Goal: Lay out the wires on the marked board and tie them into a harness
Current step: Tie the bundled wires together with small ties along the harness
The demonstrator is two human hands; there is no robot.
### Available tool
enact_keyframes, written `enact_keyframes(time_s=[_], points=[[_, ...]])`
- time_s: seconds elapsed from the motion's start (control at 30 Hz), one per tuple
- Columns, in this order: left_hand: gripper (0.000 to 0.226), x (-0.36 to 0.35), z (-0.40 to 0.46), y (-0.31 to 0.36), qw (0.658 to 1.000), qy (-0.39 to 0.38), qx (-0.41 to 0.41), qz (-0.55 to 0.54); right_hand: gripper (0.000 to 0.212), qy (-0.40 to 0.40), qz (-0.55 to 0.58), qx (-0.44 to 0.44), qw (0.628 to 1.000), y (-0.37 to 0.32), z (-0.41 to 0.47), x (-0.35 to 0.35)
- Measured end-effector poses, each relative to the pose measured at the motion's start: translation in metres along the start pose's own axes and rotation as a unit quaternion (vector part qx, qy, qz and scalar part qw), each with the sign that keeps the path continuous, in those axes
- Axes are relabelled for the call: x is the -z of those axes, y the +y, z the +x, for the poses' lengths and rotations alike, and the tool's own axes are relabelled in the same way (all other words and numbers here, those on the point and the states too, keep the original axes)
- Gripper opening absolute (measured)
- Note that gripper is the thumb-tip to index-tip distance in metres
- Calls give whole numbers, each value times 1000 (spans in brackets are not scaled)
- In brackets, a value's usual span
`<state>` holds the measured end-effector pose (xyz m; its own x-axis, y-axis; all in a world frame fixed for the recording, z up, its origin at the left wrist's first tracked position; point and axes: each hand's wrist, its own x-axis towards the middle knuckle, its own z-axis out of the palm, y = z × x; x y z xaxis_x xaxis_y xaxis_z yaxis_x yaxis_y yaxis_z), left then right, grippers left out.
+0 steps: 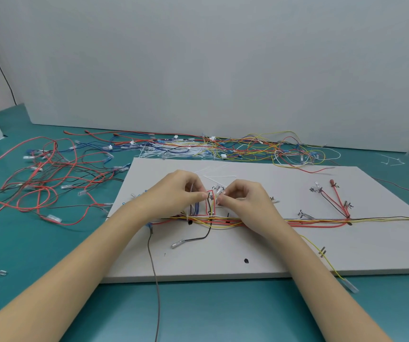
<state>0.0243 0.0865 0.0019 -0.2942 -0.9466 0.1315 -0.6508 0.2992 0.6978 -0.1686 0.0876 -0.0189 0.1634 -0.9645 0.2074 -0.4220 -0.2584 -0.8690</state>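
Observation:
A white marked board [260,257] lies on the teal table. Along its middle runs a bundle of red, yellow, black and white wires [297,221], with branches rising to the upper right [334,201]. My left hand [173,193] and my right hand [243,201] meet over an upright branch of red, white and blue wires [209,206]. Both pinch with thumb and fingertips at the branch's top, where small white connectors and a thin white cable tie [219,191] sit. What exactly each fingertip holds is partly hidden. A black wire with a clear terminal [188,240] curls loose below.
Loose red and black wires [45,183] sprawl at the left. A pile of white cable ties [173,151] and tangled yellow, blue and red wires [272,146] lies behind the board. A grey wire [155,280] trails off the board's front edge. A white wall stands behind.

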Motion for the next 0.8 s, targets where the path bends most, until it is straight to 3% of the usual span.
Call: enact_keyframes(time_s=[0.37, 0.8], points=[[8, -3, 2, -6, 999, -29, 2, -14, 16, -26, 103, -45, 993, -1, 1, 0], [4, -3, -1, -1, 999, 36, -20, 21, 22, -24, 57, 11, 998, -1, 0, 0]])
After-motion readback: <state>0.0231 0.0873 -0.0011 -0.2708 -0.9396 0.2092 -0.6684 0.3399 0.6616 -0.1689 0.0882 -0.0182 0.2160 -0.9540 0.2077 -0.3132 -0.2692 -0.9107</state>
